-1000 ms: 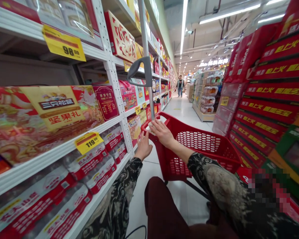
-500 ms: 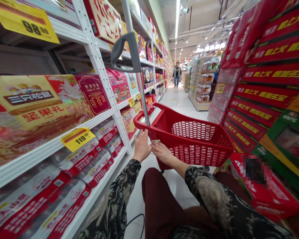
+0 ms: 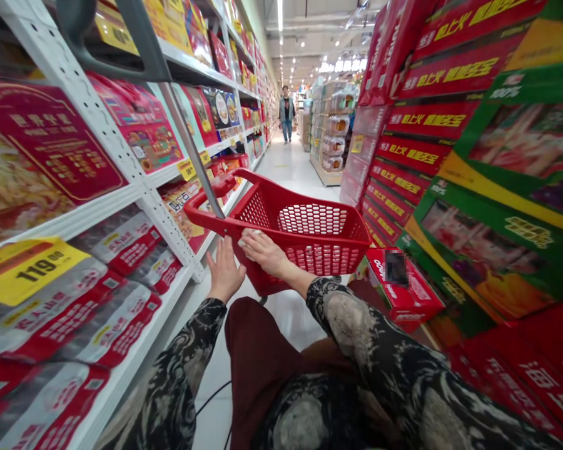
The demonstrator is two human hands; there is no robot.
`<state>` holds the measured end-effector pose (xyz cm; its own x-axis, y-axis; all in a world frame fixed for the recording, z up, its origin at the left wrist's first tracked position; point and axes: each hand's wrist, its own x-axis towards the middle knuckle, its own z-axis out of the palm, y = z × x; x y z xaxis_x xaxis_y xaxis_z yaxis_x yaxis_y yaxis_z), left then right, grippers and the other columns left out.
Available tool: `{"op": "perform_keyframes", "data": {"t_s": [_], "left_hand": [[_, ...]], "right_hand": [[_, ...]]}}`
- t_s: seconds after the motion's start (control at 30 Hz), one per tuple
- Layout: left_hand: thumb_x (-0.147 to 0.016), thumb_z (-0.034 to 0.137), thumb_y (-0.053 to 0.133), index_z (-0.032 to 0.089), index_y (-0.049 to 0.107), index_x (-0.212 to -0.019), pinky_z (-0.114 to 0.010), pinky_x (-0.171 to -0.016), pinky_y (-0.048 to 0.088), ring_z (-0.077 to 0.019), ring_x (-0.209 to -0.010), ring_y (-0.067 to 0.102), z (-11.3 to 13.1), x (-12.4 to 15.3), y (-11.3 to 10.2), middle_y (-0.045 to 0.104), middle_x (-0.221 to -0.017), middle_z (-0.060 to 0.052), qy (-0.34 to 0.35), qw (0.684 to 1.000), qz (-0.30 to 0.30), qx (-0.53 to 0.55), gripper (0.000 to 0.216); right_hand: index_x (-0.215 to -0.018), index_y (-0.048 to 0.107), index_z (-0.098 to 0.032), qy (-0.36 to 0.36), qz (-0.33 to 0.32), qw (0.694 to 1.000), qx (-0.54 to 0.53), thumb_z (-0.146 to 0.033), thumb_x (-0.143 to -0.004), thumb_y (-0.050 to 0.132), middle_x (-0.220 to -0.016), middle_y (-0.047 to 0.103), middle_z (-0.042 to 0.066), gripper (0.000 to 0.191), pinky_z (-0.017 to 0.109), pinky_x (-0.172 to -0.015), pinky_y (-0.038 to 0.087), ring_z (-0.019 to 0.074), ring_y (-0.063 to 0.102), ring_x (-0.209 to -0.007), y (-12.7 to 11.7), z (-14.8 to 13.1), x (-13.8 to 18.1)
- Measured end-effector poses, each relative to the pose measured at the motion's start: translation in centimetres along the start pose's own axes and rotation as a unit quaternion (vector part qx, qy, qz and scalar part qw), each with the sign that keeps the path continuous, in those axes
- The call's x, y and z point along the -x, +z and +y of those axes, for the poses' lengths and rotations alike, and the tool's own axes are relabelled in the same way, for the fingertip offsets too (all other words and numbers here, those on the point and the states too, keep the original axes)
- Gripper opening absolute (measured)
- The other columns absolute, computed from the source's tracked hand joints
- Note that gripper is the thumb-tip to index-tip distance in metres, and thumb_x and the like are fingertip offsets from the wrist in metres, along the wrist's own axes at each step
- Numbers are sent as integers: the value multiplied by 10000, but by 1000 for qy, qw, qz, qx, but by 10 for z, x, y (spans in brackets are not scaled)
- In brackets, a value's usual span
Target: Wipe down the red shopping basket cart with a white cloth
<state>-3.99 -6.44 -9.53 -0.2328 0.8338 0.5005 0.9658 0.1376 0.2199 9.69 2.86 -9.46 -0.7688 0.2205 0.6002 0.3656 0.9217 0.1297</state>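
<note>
A red plastic shopping basket on wheels [image 3: 309, 195] stands in the aisle in front of me, with nothing showing inside. Its metal pole [image 3: 187, 150] rises to a grey handle [image 3: 79, 37] at the top left. My right hand [image 3: 265, 253] lies on the basket's near corner, fingers curled over a small white cloth [image 3: 248, 237] pressed against the red plastic. My left hand [image 3: 225, 270] is beside it, fingers stretched upward, palm close to the basket's near wall, holding nothing. Both sleeves are dark and patterned. My knee in dark red trousers [image 3: 258, 350] is below.
White shelves [image 3: 94, 206] on the left carry red gift boxes and wrapped packs, with a yellow price tag [image 3: 25, 269]. Stacked red cartons [image 3: 417, 150] and green boxes [image 3: 497, 206] wall the right. A red box [image 3: 406, 290] lies low nearby. A person [image 3: 286, 112] stands far down the aisle.
My head has dropped and come closer to the basket. Both hands slid down from the rim by the pole to the basket's near corner; the right still presses the cloth.
</note>
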Motion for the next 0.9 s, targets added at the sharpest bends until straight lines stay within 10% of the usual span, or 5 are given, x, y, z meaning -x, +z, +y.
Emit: {"op": "perform_keyframes", "data": {"t_s": [0.23,0.47,0.9], "left_hand": [[-722,171,460,63,154,-1453,-605,-1116,142,-306,-1417,191,4,13,8,278,-1504,-199,0,1000,-29,-7,800],[-718,173,458,60,154,-1454,-606,-1119,129,-301,-1422,179,20,7,7,262,-1509,-205,-10,1000,-22,16,804],[-703,132,443,58,237,-1438,-589,-1125,144,-282,-1420,193,61,20,31,285,-1505,-180,27,997,-78,2,766]], "right_hand": [[-1226,575,-156,10,-70,997,-28,-176,-936,469,-1397,486,116,309,429,-1113,341,204,329,-1378,20,5,53],[-1255,567,-180,46,63,997,-23,-282,-961,427,-1406,481,85,341,449,-1167,242,216,293,-1394,-14,16,12],[-1246,569,-158,58,-43,997,-14,-237,-939,474,-1352,534,117,331,454,-1115,350,229,415,-1327,4,21,88]]}}
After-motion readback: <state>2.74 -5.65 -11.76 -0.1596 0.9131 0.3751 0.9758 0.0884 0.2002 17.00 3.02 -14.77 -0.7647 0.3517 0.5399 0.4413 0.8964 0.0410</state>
